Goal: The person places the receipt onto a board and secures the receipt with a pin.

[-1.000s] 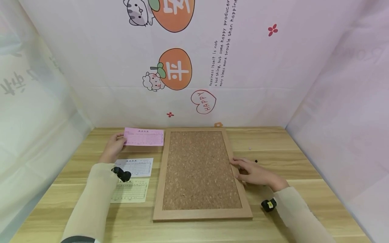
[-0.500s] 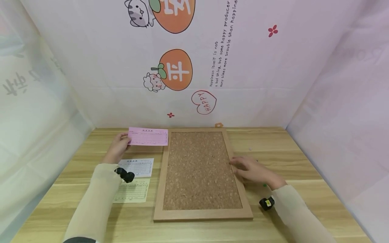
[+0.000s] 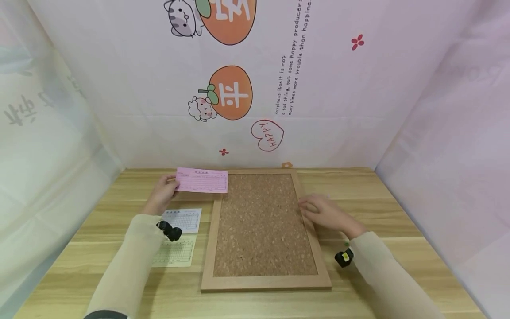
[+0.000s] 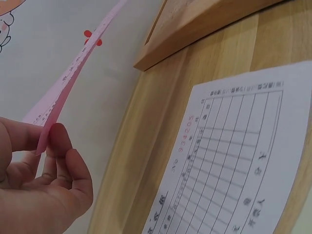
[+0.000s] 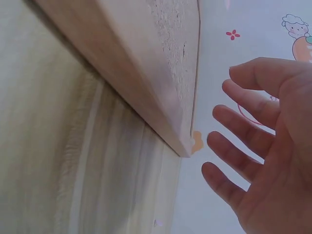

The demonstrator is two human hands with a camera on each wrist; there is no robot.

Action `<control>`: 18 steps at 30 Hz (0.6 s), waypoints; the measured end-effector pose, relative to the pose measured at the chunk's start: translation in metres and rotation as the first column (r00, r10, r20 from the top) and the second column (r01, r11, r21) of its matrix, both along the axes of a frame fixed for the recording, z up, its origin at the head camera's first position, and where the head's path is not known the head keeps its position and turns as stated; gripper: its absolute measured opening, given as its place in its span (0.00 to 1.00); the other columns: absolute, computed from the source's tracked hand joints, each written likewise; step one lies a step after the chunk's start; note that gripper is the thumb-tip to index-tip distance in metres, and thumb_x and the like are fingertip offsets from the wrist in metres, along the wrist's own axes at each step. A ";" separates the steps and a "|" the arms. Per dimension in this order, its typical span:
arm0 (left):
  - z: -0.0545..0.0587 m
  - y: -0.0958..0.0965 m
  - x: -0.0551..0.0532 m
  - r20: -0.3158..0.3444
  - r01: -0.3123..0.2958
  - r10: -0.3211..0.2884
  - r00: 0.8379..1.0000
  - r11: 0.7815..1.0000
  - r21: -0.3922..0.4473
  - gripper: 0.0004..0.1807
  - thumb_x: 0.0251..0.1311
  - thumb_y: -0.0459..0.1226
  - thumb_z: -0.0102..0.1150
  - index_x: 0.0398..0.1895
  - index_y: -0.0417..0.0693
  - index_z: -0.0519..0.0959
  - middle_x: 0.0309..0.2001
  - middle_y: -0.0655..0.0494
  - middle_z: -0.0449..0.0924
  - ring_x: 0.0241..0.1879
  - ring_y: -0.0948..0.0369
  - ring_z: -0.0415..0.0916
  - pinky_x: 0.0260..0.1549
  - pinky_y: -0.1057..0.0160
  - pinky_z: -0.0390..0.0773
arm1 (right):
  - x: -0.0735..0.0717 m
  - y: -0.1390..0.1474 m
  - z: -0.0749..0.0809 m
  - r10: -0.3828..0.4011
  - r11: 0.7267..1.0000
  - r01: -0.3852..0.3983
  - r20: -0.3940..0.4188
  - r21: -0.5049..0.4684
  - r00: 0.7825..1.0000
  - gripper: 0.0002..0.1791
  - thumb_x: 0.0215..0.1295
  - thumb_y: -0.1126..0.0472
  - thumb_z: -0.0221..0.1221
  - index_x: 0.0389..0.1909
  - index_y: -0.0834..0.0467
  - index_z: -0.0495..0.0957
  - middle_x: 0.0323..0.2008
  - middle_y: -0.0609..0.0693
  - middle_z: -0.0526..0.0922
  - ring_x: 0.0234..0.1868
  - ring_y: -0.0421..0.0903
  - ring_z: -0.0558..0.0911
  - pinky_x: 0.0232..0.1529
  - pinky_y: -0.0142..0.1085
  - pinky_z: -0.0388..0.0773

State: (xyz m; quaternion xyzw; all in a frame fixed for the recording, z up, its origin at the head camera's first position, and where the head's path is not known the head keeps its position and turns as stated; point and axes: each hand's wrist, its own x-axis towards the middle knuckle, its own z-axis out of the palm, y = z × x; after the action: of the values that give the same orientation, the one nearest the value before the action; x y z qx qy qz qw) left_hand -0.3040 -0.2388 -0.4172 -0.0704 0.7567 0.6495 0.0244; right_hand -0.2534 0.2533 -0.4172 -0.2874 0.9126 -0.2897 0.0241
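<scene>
My left hand pinches the left edge of a pink receipt slip between thumb and fingers. Held up off the table, the slip overlaps the upper left corner of a wood-framed cork board in the head view. The left wrist view shows the pink slip nearly edge-on, slightly bent. At the board's right side, my right hand hovers by the frame; in the right wrist view its fingers are spread and loosely bent, with nothing in them.
A white receipt slip lies left of the board, with a yellow one in front of it, both partly behind the left forearm. A small green object shows by the right wrist. Printed cloth walls the table's back and sides.
My left hand has carried the pink slip rightward, from beside the board to over its upper left corner. My right hand has come off the frame's right edge and moved slightly up and back.
</scene>
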 end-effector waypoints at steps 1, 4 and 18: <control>0.000 0.001 0.000 0.000 0.000 0.000 1.000 1.000 0.006 0.28 0.78 0.35 0.38 0.76 0.35 0.52 0.58 0.44 0.67 0.46 0.64 0.69 0.58 0.55 0.69 | -0.001 -0.002 0.001 0.002 1.000 -0.002 -0.004 -0.006 1.000 0.19 0.73 0.64 0.56 0.61 0.67 0.75 0.61 0.63 0.76 0.63 0.63 0.72 0.62 0.60 0.67; -0.002 0.005 -0.001 -0.007 0.007 -0.007 1.000 1.000 0.025 0.28 0.78 0.34 0.38 0.76 0.34 0.52 0.56 0.45 0.68 0.44 0.65 0.70 0.57 0.56 0.70 | -0.005 -0.006 0.001 0.013 1.000 -0.014 -0.025 -0.023 1.000 0.18 0.73 0.65 0.57 0.60 0.67 0.75 0.59 0.63 0.77 0.62 0.63 0.73 0.61 0.60 0.68; -0.002 0.025 -0.004 -0.024 0.038 -0.036 0.999 0.997 0.067 0.26 0.78 0.32 0.39 0.74 0.32 0.54 0.50 0.50 0.69 0.39 0.68 0.71 0.52 0.61 0.72 | -0.020 -0.015 0.001 -0.030 0.998 0.030 0.005 -0.058 1.000 0.17 0.73 0.64 0.56 0.60 0.65 0.77 0.60 0.61 0.78 0.63 0.62 0.72 0.62 0.60 0.67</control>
State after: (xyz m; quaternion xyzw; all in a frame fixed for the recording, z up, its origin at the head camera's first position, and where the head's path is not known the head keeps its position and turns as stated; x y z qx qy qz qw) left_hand -0.3080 -0.2141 -0.4192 -0.0479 0.7358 0.6748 0.0301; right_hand -0.2737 0.2384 -0.4158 -0.2737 0.9081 -0.3167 0.0131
